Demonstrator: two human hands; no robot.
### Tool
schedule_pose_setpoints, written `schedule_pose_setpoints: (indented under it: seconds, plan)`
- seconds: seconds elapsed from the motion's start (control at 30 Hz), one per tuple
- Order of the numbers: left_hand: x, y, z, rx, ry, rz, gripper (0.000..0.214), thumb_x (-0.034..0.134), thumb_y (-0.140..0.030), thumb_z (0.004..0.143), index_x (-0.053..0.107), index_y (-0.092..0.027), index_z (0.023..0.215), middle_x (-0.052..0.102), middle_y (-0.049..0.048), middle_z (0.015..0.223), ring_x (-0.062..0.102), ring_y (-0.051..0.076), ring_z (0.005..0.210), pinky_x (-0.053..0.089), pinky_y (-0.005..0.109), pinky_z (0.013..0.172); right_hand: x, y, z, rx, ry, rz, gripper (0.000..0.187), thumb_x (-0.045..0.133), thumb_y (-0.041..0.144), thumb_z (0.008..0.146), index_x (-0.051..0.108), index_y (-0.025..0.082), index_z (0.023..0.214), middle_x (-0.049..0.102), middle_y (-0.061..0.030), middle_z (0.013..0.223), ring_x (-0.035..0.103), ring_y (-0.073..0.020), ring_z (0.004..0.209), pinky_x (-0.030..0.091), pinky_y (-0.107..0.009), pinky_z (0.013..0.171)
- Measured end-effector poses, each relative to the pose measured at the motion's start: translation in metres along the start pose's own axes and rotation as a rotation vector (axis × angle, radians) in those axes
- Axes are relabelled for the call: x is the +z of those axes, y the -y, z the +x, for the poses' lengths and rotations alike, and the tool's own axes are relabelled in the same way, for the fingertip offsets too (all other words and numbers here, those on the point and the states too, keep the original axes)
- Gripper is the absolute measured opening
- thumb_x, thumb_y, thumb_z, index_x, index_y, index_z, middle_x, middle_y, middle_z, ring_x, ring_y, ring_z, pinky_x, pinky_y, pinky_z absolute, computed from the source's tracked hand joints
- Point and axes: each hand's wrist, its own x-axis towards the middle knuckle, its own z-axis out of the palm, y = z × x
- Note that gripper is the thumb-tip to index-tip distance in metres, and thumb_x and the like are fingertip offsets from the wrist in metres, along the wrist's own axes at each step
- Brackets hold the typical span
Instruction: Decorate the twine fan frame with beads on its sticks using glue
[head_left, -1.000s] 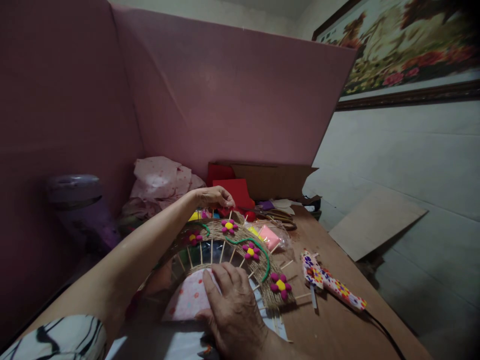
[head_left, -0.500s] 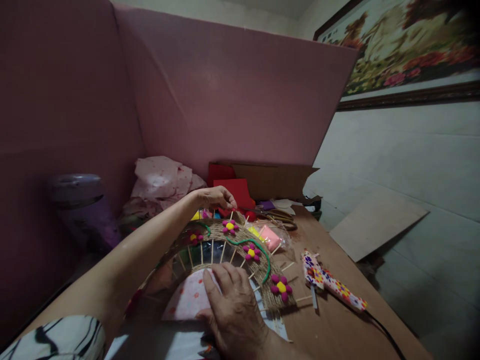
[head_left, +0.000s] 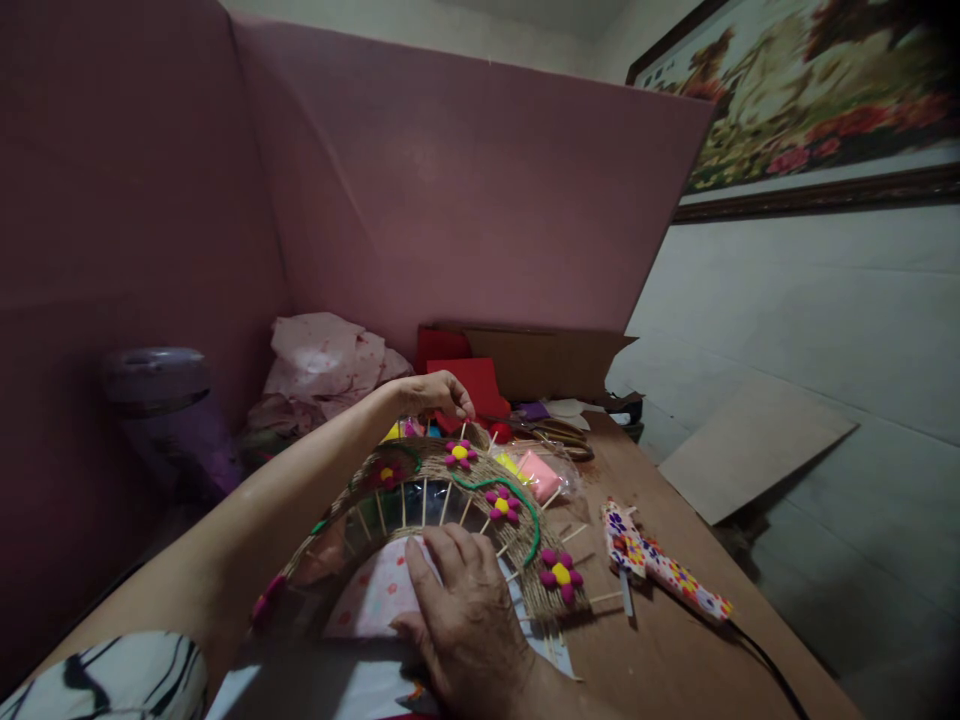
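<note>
Two bare hands were at work on a round twine-wrapped wreath (head_left: 480, 480) lying on the brown table (head_left: 660, 640). The left hand (head_left: 435, 392) reached across to the far rim of the wreath, its fingers drawn together in a pinch at the edge beside the topmost flower; what lay between the fingertips could not be made out. The right hand (head_left: 469, 615) lay flat and palm down, fingers spread only slightly, pressing on the pale pink patterned cloth (head_left: 375, 595) at the near middle of the ring. The wreath consisted of a band of brown twine with thin wooden sticks radiating like spokes, some ends jutting past the outer edge. A green cord (head_left: 525, 505) curved along the band, and pink flowers with yellow centres (head_left: 561, 573) sat at intervals along it. The ring thus lay between the two hands, the left at its far edge and the right inside its near portion. To the right, near the wreath but apart from it, lay a patterned glue gun (head_left: 664, 570) with a dark cable. Just beyond the far right rim sat a clear bag with pink and yellow pieces (head_left: 536, 470), and further back red sheets (head_left: 469, 385) and a cardboard piece (head_left: 547, 360) stood before the pink partition (head_left: 465, 200).
</note>
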Motion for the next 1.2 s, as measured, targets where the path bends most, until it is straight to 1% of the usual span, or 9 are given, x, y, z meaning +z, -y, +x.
schedule_pose_setpoints:
  seconds: [0.1, 0.3, 0.47, 0.63, 0.77, 0.83, 0.97, 1.07, 1.2]
  plan:
    - [0.001, 0.000, -0.001, 0.016, -0.023, 0.015, 0.014, 0.065, -0.004, 0.052, 0.069, -0.012, 0.062, 0.063, 0.0004, 0.054, 0.052, 0.007, 0.050, 0.039, 0.017, 0.047, -0.001, 0.001, 0.001, 0.005, -0.002, 0.007, 0.048, 0.044, 0.044, 0.086, 0.045, 0.015, 0.124, 0.047, -0.0115, 0.126, 0.037, -0.0273, 0.113, 0.031, -0.044, 0.094]
    - [0.005, -0.004, -0.005, 0.029, -0.077, 0.041, 0.012, 0.066, -0.003, 0.050, 0.068, -0.012, 0.059, 0.061, -0.0017, 0.050, 0.048, 0.005, 0.045, 0.036, 0.015, 0.044, -0.001, 0.000, 0.001, -0.005, 0.005, 0.010, 0.047, 0.044, 0.041, 0.086, 0.045, 0.015, 0.125, 0.048, -0.0118, 0.126, 0.038, -0.0280, 0.113, 0.031, -0.045, 0.094]
    - [0.007, -0.005, -0.004, 0.047, -0.099, 0.059, 0.014, 0.067, -0.001, 0.047, 0.068, -0.010, 0.058, 0.061, -0.0011, 0.050, 0.050, 0.006, 0.047, 0.039, 0.015, 0.047, 0.001, 0.000, 0.000, -0.003, -0.008, -0.002, 0.047, 0.044, 0.042, 0.086, 0.045, 0.015, 0.125, 0.048, -0.0117, 0.125, 0.037, -0.0276, 0.113, 0.031, -0.045, 0.093]
    - [0.003, -0.002, 0.000, 0.058, -0.082, 0.060, 0.014, 0.068, -0.003, 0.046, 0.068, -0.010, 0.058, 0.062, -0.0006, 0.052, 0.050, 0.006, 0.049, 0.039, 0.017, 0.050, 0.002, 0.000, 0.000, 0.001, -0.015, 0.002, 0.048, 0.044, 0.044, 0.086, 0.045, 0.015, 0.125, 0.048, -0.0115, 0.125, 0.037, -0.0278, 0.112, 0.031, -0.046, 0.093]
    - [-0.002, 0.000, 0.000, 0.106, -0.047, 0.011, 0.019, 0.067, -0.006, 0.048, 0.070, -0.011, 0.066, 0.064, 0.0005, 0.059, 0.052, 0.007, 0.054, 0.038, 0.017, 0.053, 0.002, 0.000, 0.000, 0.016, -0.013, 0.014, 0.047, 0.044, 0.043, 0.086, 0.045, 0.016, 0.124, 0.048, -0.0113, 0.125, 0.037, -0.0280, 0.112, 0.030, -0.046, 0.093]
    - [-0.003, 0.002, -0.001, 0.117, -0.077, 0.023, 0.019, 0.067, -0.009, 0.051, 0.070, -0.011, 0.069, 0.064, 0.0003, 0.059, 0.050, 0.006, 0.053, 0.037, 0.017, 0.051, 0.002, 0.001, 0.000, 0.012, -0.011, 0.017, 0.047, 0.044, 0.042, 0.086, 0.045, 0.016, 0.125, 0.048, -0.0113, 0.126, 0.037, -0.0279, 0.113, 0.030, -0.046, 0.094]
    - [-0.003, 0.007, -0.003, 0.089, -0.152, 0.124, 0.017, 0.067, -0.020, 0.055, 0.069, -0.010, 0.069, 0.058, -0.0011, 0.054, 0.044, 0.005, 0.047, 0.032, 0.018, 0.045, 0.002, 0.000, 0.000, 0.008, -0.021, 0.015, 0.047, 0.046, 0.042, 0.085, 0.045, 0.016, 0.124, 0.047, -0.0114, 0.126, 0.036, -0.0280, 0.113, 0.030, -0.046, 0.094]
    - [-0.002, 0.012, -0.003, 0.047, -0.152, 0.178, 0.019, 0.067, -0.024, 0.056, 0.067, -0.011, 0.070, 0.053, -0.0030, 0.049, 0.038, 0.005, 0.041, 0.027, 0.018, 0.040, 0.002, 0.000, 0.000, 0.010, -0.023, 0.008, 0.047, 0.047, 0.041, 0.085, 0.045, 0.016, 0.124, 0.047, -0.0119, 0.126, 0.037, -0.0281, 0.112, 0.030, -0.046, 0.094]
    - [-0.003, 0.016, 0.000, 0.031, -0.151, 0.199, 0.020, 0.068, -0.024, 0.054, 0.065, -0.011, 0.069, 0.052, -0.0032, 0.049, 0.036, 0.004, 0.039, 0.026, 0.018, 0.038, 0.001, 0.000, 0.000, 0.003, 0.004, 0.001, 0.047, 0.047, 0.039, 0.085, 0.044, 0.016, 0.126, 0.046, -0.0122, 0.126, 0.036, -0.0286, 0.113, 0.031, -0.046, 0.093]
